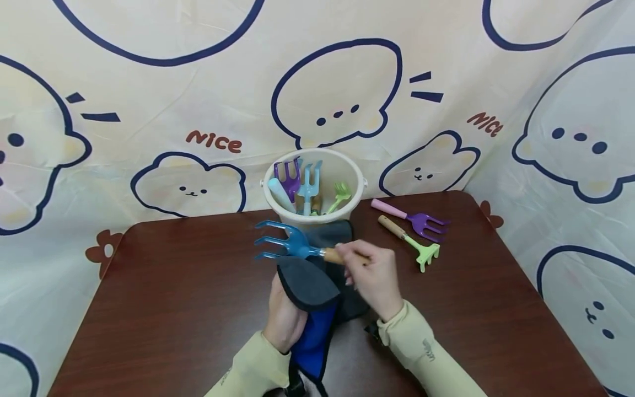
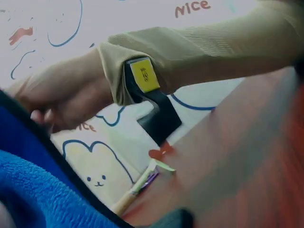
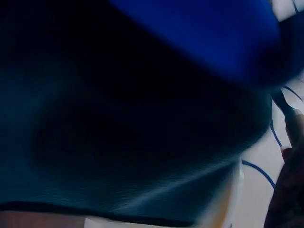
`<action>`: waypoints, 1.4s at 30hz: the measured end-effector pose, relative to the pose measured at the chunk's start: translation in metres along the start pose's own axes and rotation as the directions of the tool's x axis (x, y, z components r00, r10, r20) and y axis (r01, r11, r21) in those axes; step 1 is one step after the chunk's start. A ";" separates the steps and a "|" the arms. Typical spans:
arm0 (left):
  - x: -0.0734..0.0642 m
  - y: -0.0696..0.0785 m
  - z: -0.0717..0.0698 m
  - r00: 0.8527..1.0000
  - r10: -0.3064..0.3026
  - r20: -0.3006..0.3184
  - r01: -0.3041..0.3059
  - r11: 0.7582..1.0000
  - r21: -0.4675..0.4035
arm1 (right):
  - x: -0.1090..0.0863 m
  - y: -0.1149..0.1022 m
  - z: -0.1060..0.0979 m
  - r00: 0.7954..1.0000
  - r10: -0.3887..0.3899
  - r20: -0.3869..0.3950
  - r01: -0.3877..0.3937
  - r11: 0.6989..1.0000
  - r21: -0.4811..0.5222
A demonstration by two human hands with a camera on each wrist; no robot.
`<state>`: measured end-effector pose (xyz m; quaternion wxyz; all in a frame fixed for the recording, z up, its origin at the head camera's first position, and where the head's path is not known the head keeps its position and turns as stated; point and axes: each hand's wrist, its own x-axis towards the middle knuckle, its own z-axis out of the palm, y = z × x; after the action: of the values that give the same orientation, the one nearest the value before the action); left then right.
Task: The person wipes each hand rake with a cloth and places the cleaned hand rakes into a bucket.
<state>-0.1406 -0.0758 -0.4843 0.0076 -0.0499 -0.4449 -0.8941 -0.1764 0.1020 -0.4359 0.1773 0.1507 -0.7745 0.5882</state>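
My right hand [image 1: 372,275] pinches the wooden handle of a blue hand rake [image 1: 296,242], its prongs pointing left. My left hand [image 1: 285,314] holds a dark grey and blue fabric piece [image 1: 317,339] with black edging. The piece's grey rounded flap [image 1: 307,284] stands up just below the rake head and covers the left fingertips. More dark grey fabric spreads beneath the right hand. In the left wrist view, blue plush lining [image 2: 28,190] fills the lower left, close to the right hand [image 2: 61,97]. Dark fabric [image 3: 118,142] covers most of the right wrist view.
A white bucket [image 1: 347,160] stands at the table's back edge with several small rakes and forks inside. Right of it lie a purple fork [image 1: 424,223] with a pink handle and a green rake [image 1: 425,253] with a wooden handle. A printed curtain [image 1: 198,110] hangs behind the brown table [image 1: 173,309].
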 end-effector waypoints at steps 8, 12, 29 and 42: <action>0.013 0.008 -0.001 0.977 -0.028 -0.213 0.037 0.998 0.041 | -0.001 0.007 0.007 0.918 0.057 0.393 0.039 0.972 -0.232; 0.012 0.013 -0.004 0.968 -0.001 -0.253 0.026 0.995 0.096 | 0.004 0.006 0.002 0.895 0.058 0.442 0.041 0.977 -0.211; 0.019 0.022 -0.020 0.878 0.268 -0.396 -0.075 0.896 0.438 | 0.015 0.002 -0.019 0.874 0.075 0.480 0.023 0.981 -0.195; 0.020 0.017 -0.033 0.610 0.784 -0.117 -0.502 0.497 0.707 | 0.017 -0.002 -0.026 0.897 0.091 0.433 -0.015 0.984 -0.177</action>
<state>-0.1626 -0.1115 -0.4886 0.4629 -0.0153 -0.6401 -0.6130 -0.1879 0.1267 -0.4204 -0.0061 0.2427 -0.8454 0.4758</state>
